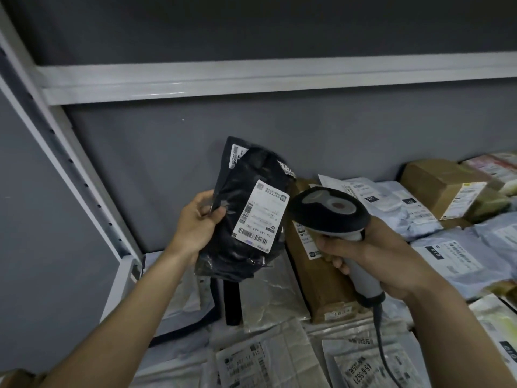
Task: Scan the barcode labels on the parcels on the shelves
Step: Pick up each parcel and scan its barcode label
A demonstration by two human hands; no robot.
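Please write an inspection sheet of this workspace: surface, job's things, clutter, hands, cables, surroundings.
Surface: shelf with parcels lying across it.
Job's things: black parcel with white label; scanner beside the label.
Clutter: brown boxes, grey mailer bags, paper-wrapped parcels.
Hands: left hand grips the black parcel; right hand grips the scanner handle.
Cables: scanner cable hangs down.
Surroundings: grey wall, metal upright.
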